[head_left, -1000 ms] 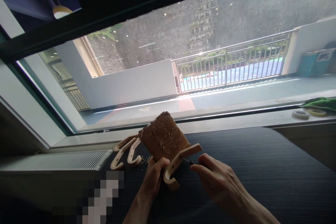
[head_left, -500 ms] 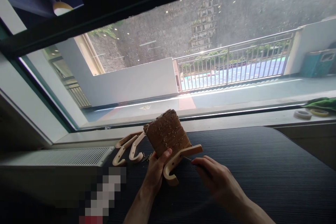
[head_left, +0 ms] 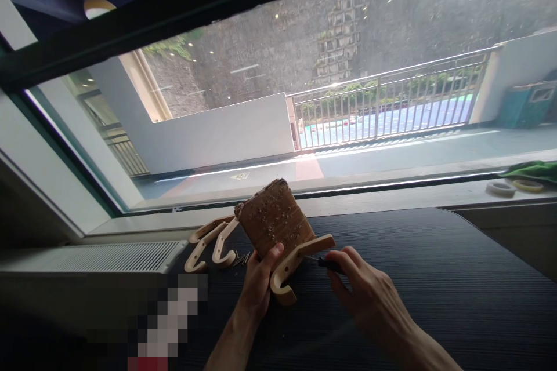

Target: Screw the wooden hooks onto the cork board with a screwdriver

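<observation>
My left hand (head_left: 260, 281) is closed around the lower edge of a brown wooden block (head_left: 276, 214) pitted with many small holes, its thumb on the near face. Against the block's lower right edge lies a pale wooden hook (head_left: 285, 272) with a curled end and screw holes. My right hand (head_left: 363, 284) grips the dark handle of a screwdriver (head_left: 327, 264), whose thin shaft points left to the hook. Whether its tip sits in a screw is too small to tell. More wooden hooks (head_left: 223, 243) and a few screws (head_left: 242, 258) lie to the left on the table.
The dark table (head_left: 435, 278) has a rounded far right corner and stands against a window sill (head_left: 374, 202). On the sill are tape rolls (head_left: 500, 189) and a green cloth (head_left: 533, 170). A white radiator (head_left: 117, 258) is at the left.
The fingers of my right hand have shifted on the screwdriver, and more of its dark handle shows. The block and the hook stay nearly in place in my left hand.
</observation>
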`<state>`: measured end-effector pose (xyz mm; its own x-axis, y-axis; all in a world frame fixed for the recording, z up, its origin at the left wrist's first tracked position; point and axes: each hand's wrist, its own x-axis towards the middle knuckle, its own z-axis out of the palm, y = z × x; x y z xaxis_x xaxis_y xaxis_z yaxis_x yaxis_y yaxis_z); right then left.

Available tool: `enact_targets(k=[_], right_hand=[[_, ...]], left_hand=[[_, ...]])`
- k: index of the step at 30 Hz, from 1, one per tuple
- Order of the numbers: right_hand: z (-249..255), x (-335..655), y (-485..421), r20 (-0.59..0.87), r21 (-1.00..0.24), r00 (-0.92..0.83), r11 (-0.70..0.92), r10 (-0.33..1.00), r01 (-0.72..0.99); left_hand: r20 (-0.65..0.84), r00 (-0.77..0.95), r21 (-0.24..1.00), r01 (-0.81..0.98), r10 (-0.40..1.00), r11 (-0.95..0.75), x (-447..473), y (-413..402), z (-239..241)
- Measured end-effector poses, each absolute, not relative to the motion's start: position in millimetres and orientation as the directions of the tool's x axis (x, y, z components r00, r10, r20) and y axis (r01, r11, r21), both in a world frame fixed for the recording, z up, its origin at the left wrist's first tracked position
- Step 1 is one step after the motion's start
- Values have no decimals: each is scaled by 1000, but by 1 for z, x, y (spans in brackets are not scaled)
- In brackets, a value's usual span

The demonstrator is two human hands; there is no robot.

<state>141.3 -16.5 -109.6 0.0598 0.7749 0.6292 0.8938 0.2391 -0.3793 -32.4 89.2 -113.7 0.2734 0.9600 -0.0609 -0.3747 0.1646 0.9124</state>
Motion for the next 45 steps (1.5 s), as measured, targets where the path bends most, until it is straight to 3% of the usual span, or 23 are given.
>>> enact_targets(k=[3,5,9,12,15,19,25,28,30,32,35,37,40,45], right_hand=[[-110,142,-17,662,-264,-39,281,749,923],[-112,139,-17,665,-278,-30,285,746,918],[-119,133,-16,594,-497,121,245,795,832],[-122,134,-13,412,-733,291,124,863,669],[-120,137,-11,285,-823,320,59,904,565],[-116,138,-15,357,-702,283,56,890,710],[-112,142,-16,638,-299,-14,265,770,917],[-113,143,-15,662,-240,-62,290,747,927],[-116,140,-15,648,-292,-33,288,761,912],[-118,137,-15,593,-427,63,247,803,870],[-120,134,-13,381,-700,248,102,891,707],[-119,135,-12,212,-817,274,16,938,576],[-115,138,-11,144,-853,252,-9,957,522],[-104,138,-19,378,-729,300,82,876,680]], left_hand=[[-62,267,915,-369,962,162,-32,89,-113],[-56,269,919,-363,961,155,-32,89,-112],[-46,266,924,-355,963,142,-32,88,-112],[-31,259,929,-349,965,123,-32,88,-113],[-34,250,930,-347,968,122,-31,88,-113],[-41,219,925,-361,975,120,-30,89,-114],[-50,195,917,-380,980,122,-29,87,-111],[-44,198,919,-376,979,117,-29,86,-110],[-35,215,919,-376,976,116,-29,86,-110],[-29,223,920,-376,974,113,-29,87,-111],[-28,219,922,-372,975,110,-30,87,-112],[-25,215,920,-377,976,107,-31,88,-112],[-29,215,908,-403,976,116,-32,89,-111],[-83,272,840,-499,959,214,-39,93,-109]])
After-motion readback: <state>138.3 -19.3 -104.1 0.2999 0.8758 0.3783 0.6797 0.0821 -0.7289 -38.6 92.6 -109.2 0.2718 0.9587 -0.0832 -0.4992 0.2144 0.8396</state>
